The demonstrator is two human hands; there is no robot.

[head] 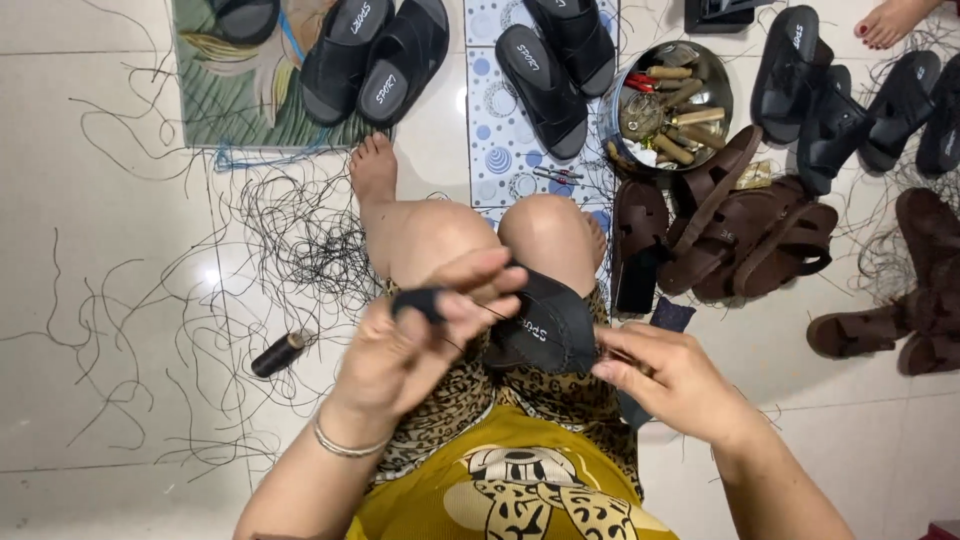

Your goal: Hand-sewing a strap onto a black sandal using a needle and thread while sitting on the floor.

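Note:
A black slide sandal (pixel 540 325) rests on my lap, over leopard-print cloth. My left hand (pixel 415 340) grips its strap end between thumb and fingers, with a thin black thread running from it. Just right of the sandal, my right hand (pixel 670 375) pinches at the sandal's edge, fingers closed; what it holds is too small to tell. My bent knees (pixel 545 235) rise just beyond the sandal.
Loose black thread (pixel 270 240) litters the tiled floor at left, with a thread spool (pixel 278 354). A metal bowl of tools (pixel 670 105) stands ahead. Black sandals (pixel 545 85) lie at the top, brown sandals (pixel 745 230) at right. Another person's foot (pixel 890 20) shows top right.

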